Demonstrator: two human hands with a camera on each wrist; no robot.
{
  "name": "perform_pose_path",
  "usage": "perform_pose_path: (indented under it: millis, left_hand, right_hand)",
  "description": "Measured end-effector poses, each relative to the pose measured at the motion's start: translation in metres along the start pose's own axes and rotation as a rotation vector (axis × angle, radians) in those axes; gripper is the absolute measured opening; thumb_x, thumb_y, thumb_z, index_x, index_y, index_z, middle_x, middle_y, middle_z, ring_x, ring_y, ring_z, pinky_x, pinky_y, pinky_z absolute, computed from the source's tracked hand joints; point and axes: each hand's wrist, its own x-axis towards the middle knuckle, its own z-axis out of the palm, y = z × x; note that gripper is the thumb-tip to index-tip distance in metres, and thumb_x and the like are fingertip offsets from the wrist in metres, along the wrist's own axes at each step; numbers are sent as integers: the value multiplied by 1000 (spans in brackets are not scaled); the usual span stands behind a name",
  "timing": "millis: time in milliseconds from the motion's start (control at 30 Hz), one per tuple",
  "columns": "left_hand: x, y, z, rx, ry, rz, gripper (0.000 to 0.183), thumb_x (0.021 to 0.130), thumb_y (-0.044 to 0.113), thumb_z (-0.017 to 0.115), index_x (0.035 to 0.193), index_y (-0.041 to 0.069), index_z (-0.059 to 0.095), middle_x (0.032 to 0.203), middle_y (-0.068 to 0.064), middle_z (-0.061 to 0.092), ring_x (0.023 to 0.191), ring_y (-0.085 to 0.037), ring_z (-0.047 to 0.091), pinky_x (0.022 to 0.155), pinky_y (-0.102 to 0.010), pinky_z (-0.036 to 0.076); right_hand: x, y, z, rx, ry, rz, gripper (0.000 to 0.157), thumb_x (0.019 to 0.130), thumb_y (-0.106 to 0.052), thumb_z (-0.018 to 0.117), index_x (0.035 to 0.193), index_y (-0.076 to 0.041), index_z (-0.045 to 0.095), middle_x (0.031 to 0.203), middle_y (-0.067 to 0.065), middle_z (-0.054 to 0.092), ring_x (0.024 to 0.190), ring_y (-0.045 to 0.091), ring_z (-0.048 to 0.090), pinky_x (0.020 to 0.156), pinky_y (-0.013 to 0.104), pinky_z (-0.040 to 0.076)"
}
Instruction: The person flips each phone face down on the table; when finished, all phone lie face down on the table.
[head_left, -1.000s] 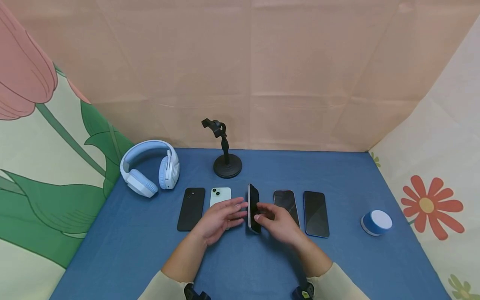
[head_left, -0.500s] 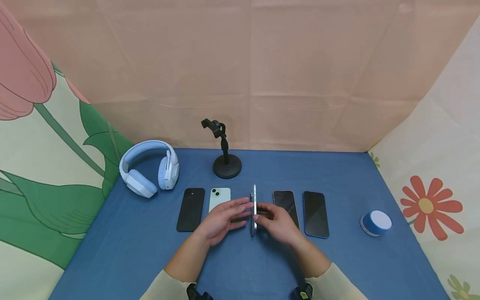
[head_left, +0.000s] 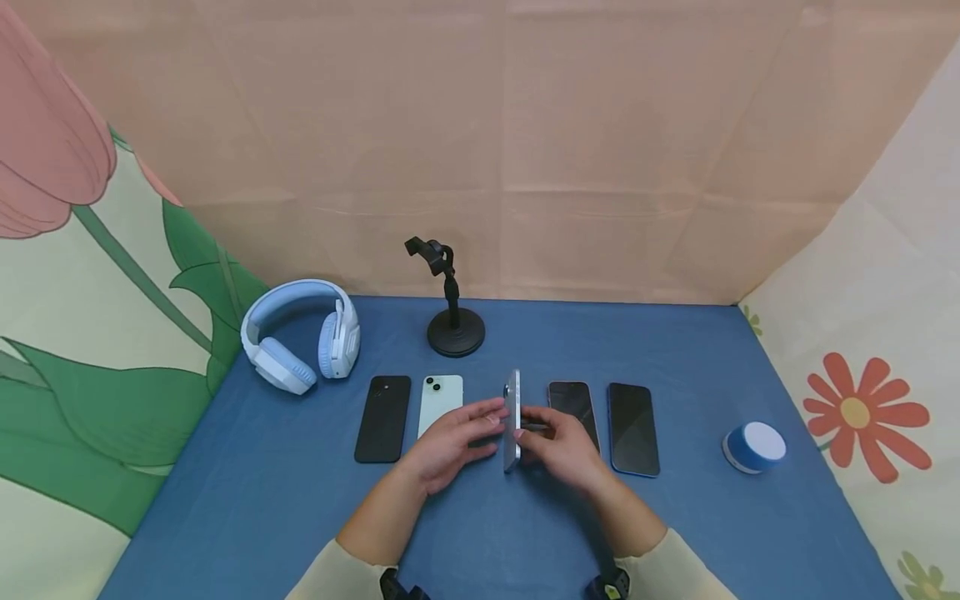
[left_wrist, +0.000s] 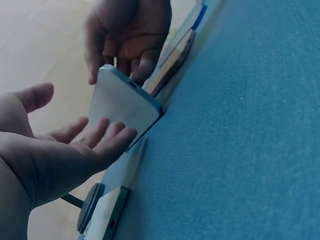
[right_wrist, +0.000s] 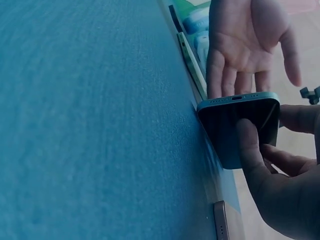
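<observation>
My right hand point(head_left: 566, 450) holds a silver-edged smartphone point(head_left: 512, 425) on its long side in the middle of the blue table. In the right wrist view its thumb lies on the dark screen point(right_wrist: 222, 135), with other fingers at the upper edge. My left hand point(head_left: 448, 446) is palm up with fingers extended, the tips close to the phone's pale back point(left_wrist: 117, 97). To the left lie a black phone point(head_left: 382, 419) and a mint phone point(head_left: 441, 396), the latter partly hidden by the left hand. A dark phone point(head_left: 573, 404) lies partly behind the right hand.
Another dark phone point(head_left: 633, 429) lies further right, and a blue jar with a white lid point(head_left: 756, 446) stands near the right edge. Light blue headphones point(head_left: 341, 342) rest at the back left. A black stand point(head_left: 454, 332) rises behind the phones.
The held phone has turned from showing its dark screen, through edge-on, to showing its pale back on the left. My left hand has shifted slightly right; the other things stay put.
</observation>
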Motion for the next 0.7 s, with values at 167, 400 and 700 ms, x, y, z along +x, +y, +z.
perform_pose_path:
  millis: [167, 400, 700]
  left_hand:
    - [-1, -1, 1, 4, 11, -5, 64, 107, 29, 59, 160, 1, 35, 162, -18, 40, 148, -40, 39, 120, -58, 34]
    - [-2, -2, -1, -9, 12, -33, 63, 108, 25, 56, 160, -3, 32, 164, -23, 34, 149, -42, 36, 121, -58, 33]
    - [-2, -2, -2, -4, 36, -58, 66, 107, 26, 60, 156, -9, 34, 164, -25, 32, 148, -39, 40, 122, -52, 32]
  right_hand:
    - [-1, -2, -1, 48, 2, 10, 48, 97, -11, 72, 140, 6, 58, 127, 21, 65, 98, 28, 73, 76, 43, 65]
    - [-1, -1, -4, 84, 31, 26, 46, 95, -5, 71, 137, 8, 60, 109, 17, 64, 87, 25, 70, 71, 39, 65]
    - [-2, 7, -10, 3, 64, 41, 39, 98, -4, 67, 136, 4, 63, 106, 14, 64, 88, 24, 68, 71, 34, 65]
